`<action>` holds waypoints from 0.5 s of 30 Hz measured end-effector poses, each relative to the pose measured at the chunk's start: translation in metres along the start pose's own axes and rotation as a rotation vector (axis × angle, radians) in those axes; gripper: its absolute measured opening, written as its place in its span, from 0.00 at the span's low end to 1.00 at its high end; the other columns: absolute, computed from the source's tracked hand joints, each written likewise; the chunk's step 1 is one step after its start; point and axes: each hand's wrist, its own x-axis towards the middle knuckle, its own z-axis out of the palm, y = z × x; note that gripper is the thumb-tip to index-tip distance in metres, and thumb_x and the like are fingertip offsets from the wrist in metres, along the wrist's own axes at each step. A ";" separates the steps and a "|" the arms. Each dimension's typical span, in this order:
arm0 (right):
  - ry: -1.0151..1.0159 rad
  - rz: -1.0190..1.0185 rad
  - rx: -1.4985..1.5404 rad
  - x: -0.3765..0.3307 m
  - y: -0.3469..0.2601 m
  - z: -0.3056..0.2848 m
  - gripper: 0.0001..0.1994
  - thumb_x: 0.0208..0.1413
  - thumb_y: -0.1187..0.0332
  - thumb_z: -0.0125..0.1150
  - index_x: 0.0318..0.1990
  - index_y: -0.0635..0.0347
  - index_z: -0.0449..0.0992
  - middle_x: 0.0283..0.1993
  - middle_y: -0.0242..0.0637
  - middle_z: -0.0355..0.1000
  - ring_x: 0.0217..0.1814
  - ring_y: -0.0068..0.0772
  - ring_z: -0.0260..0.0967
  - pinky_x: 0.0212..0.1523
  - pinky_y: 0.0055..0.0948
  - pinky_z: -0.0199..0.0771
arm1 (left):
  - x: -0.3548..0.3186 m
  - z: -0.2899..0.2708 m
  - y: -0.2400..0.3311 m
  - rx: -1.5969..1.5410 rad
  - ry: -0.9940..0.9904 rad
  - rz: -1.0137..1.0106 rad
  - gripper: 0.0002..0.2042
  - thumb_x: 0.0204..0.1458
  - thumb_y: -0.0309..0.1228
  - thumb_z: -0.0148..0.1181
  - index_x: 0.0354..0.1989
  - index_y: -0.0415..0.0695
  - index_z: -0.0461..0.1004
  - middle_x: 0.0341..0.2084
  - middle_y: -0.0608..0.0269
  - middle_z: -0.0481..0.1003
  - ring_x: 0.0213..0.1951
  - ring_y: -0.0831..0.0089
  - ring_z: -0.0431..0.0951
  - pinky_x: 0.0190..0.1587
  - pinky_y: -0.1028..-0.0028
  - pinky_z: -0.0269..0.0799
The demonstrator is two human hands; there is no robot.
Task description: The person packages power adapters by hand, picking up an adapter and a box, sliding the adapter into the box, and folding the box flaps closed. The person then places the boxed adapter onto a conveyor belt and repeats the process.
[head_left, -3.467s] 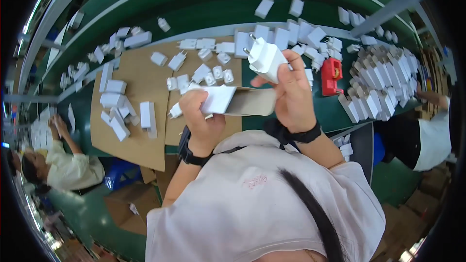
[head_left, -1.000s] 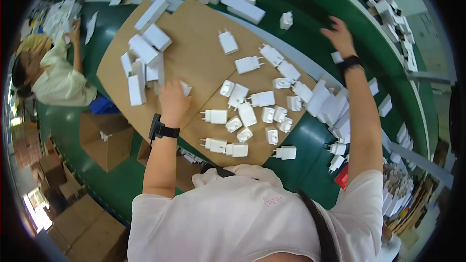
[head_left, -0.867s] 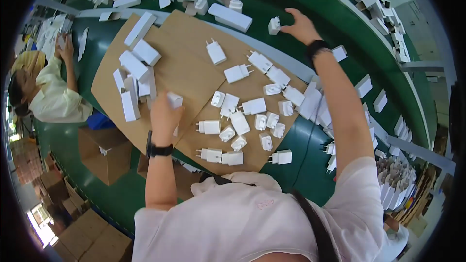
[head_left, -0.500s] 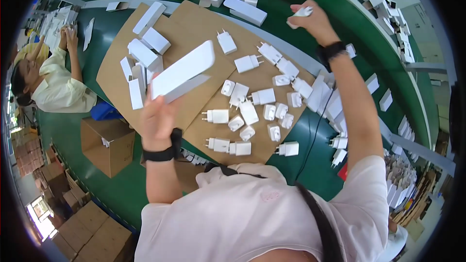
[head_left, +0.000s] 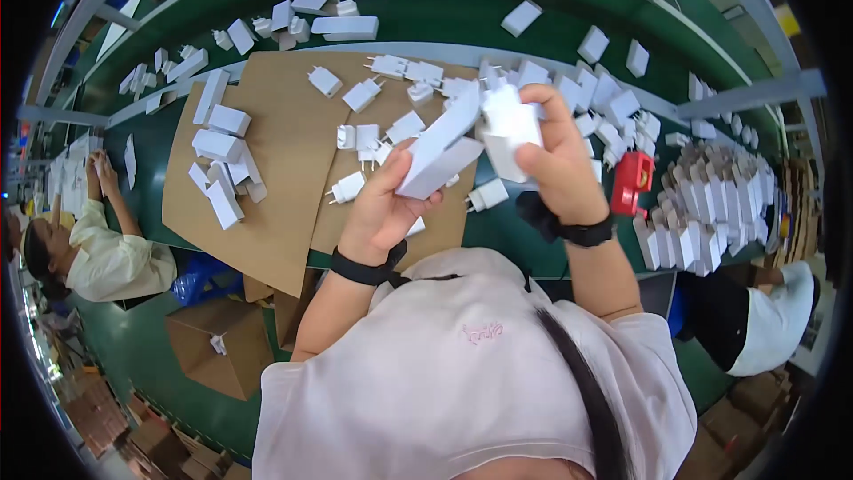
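Note:
My left hand [head_left: 388, 206] grips a slim white box [head_left: 437, 160], tilted up to the right with its upper end open. Close beside that end, my right hand [head_left: 564, 169] pinches a white plug charger [head_left: 508, 129] between thumb and fingers, prongs pointing up. Whether the charger touches the box I cannot tell. Beneath and beyond both hands, several loose white chargers [head_left: 362, 95] lie on a brown cardboard sheet [head_left: 280, 93]; my hands hide some of them. Further left on the sheet rests a pile of white boxes [head_left: 219, 146].
A red tool [head_left: 632, 182], perhaps a tape dispenser, lies right of my right hand. Rows of white boxes [head_left: 706, 204] stand at the right. More boxes and chargers lie on the green conveyor [head_left: 426, 13] behind. One person [head_left: 98, 253] sits at the left, another [head_left: 755, 316] at the right.
My right hand has come back from the conveyor with the charger, beside the box. My left hand has moved right with the box. The view has turned to the right.

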 end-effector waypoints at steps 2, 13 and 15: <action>-0.040 0.025 0.227 -0.017 0.013 0.002 0.30 0.47 0.61 0.65 0.55 0.53 0.54 0.47 0.34 0.66 0.45 0.24 0.65 0.38 0.22 0.67 | -0.005 0.015 -0.013 0.168 -0.069 -0.037 0.21 0.59 0.44 0.43 0.52 0.41 0.61 0.41 0.60 0.70 0.40 0.67 0.72 0.44 0.67 0.70; -0.048 -0.141 0.053 -0.057 0.027 0.032 0.28 0.48 0.68 0.64 0.56 0.59 0.59 0.50 0.36 0.66 0.50 0.25 0.64 0.50 0.24 0.64 | -0.035 0.056 -0.053 0.912 0.192 0.599 0.36 0.35 0.36 0.72 0.52 0.42 0.56 0.41 0.60 0.67 0.44 0.76 0.68 0.41 0.75 0.69; 0.068 -0.298 -0.041 -0.055 0.020 0.023 0.28 0.46 0.69 0.65 0.56 0.59 0.63 0.51 0.34 0.66 0.48 0.25 0.66 0.49 0.24 0.66 | -0.033 0.048 -0.051 0.889 0.285 0.703 0.34 0.33 0.28 0.71 0.50 0.41 0.57 0.38 0.59 0.69 0.42 0.76 0.70 0.40 0.75 0.70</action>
